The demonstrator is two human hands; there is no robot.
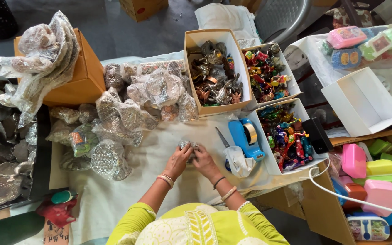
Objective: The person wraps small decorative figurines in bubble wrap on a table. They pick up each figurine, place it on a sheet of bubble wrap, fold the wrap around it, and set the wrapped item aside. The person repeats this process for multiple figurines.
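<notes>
— What's carrying all this?

— A table under a white cloth (pixel 159 156), filling the middle of the frame.

— And directly on it?

— Plastic-wrapped bundles (pixel 132 102) at centre left, a brown carton (pixel 87 75) at upper left, three open white boxes of small figurines (pixel 216 68) at upper centre, a blue tape dispenser (pixel 246 136) and scissors (pixel 222 136) right of centre.

Bright, even daylight; sharp centre, warped edges.
Light was diffuse and shadows soft and short. Glare flecked the plastic-wrapped bundles (pixel 128 97) and the white cloth (pixel 159 149) ran near blown-out. Wide-angle distortion bent the frame edges; corners looked slightly soft.
</notes>
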